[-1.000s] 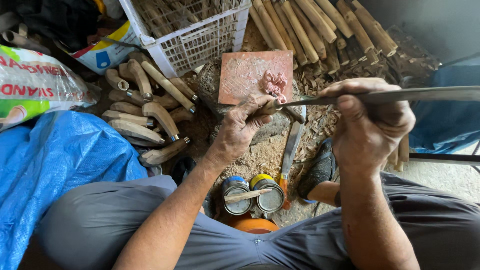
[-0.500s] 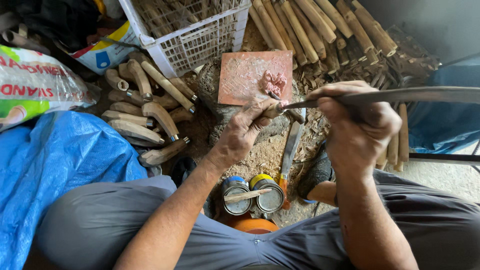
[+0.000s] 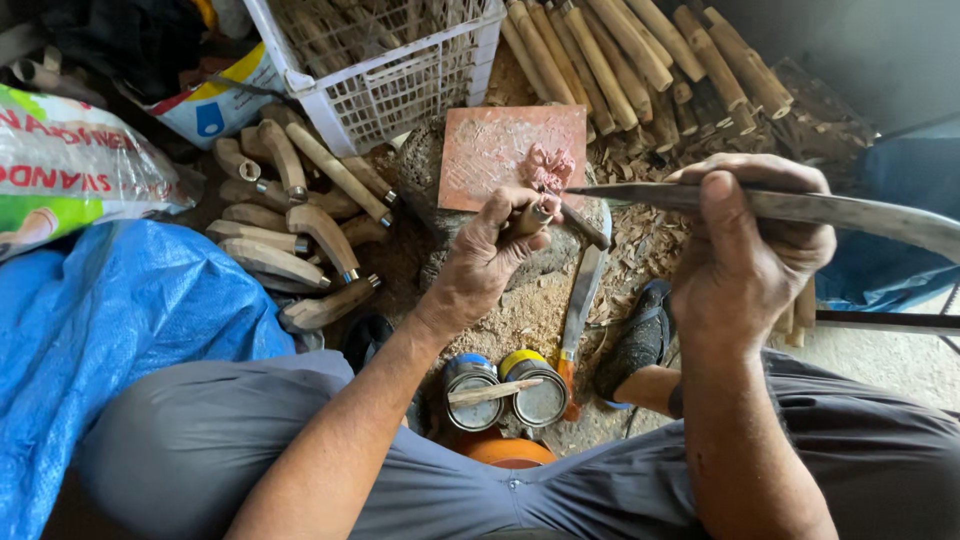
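Change: since half a second ago the left hand [image 3: 490, 255] has lifted the small wooden handle [image 3: 527, 219] a little closer to the blade tang [image 3: 590, 229]; the right hand [image 3: 745, 250] has barely shifted.
Far left: a glossy plastic sack [image 3: 70, 170], white with red and green print, lies above a crumpled blue tarpaulin [image 3: 90, 340].
Carved handles [image 3: 300, 235]: a heap of pale, curved wooden pieces, some tipped with metal ferrules, on the dirt floor below a white plastic lattice basket [image 3: 400, 70].
Left hand: fingers curled and pinching the wooden handle, its end meeting the dark tang.
Centre: a flat reddish slab [image 3: 495, 150] with a pink lump [image 3: 550, 168] on it rests on a rough stone; wood shavings all around.
Below: two round tins [image 3: 505, 390], one blue-rimmed, one yellow-rimmed, with a stick across them; a knife [image 3: 580, 300] lies beside them.
Right hand: fingers wrapped tight around a long, dull grey curved blade [image 3: 860, 212], thumb on top.
Top right: stacked bark-covered sticks [image 3: 640, 50].
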Demonstrator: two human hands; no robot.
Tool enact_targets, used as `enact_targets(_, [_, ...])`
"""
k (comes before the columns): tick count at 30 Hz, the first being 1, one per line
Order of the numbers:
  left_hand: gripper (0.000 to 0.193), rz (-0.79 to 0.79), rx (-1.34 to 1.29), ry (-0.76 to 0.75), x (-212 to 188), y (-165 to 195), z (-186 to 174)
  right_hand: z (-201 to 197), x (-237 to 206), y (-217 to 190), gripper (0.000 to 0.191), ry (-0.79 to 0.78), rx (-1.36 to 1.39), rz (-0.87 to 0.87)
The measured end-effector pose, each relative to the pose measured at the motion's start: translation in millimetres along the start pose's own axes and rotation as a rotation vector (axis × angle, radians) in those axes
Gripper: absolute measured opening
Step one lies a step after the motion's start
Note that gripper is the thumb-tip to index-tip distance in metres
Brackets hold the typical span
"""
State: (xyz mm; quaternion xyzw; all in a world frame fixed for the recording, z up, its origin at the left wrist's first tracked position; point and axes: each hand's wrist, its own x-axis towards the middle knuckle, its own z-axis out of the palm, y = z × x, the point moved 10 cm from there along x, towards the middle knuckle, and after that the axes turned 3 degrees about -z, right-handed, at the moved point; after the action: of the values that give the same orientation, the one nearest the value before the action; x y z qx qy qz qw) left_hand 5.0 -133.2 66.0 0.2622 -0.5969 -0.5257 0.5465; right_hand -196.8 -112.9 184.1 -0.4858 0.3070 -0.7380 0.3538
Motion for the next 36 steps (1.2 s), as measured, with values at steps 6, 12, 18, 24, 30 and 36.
enact_targets(6, [0.037,-0.101,0.01,0.023,0.4,-7.8,-3.3,6.2,-1.8,0.6,0.01,-0.035,-0.041,0.053])
enact_targets(12, [0.042,0.004,0.04,0.029,4.2,3.3,-4.6,8.0,0.7,-1.3,0.012,-0.055,-0.054,0.025])
enact_targets(18, [0.039,-0.088,-0.001,0.043,2.0,-9.5,-6.9,11.9,2.7,-1.5,0.015,-0.122,-0.103,-0.016])
enact_targets(24, [0.042,-0.084,0.177,0.097,-0.6,-11.5,-12.2,9.1,-0.8,-6.6,0.015,-0.116,-0.144,-0.091])
enact_targets(30, [0.045,-0.065,0.326,0.111,-0.4,-4.6,-12.3,14.6,-4.5,-12.4,0.017,-0.121,-0.166,-0.12])
enact_targets(36, [0.043,-0.069,0.317,0.112,1.7,5.6,-12.6,25.0,-1.9,-12.3,0.015,-0.178,-0.158,-0.093])
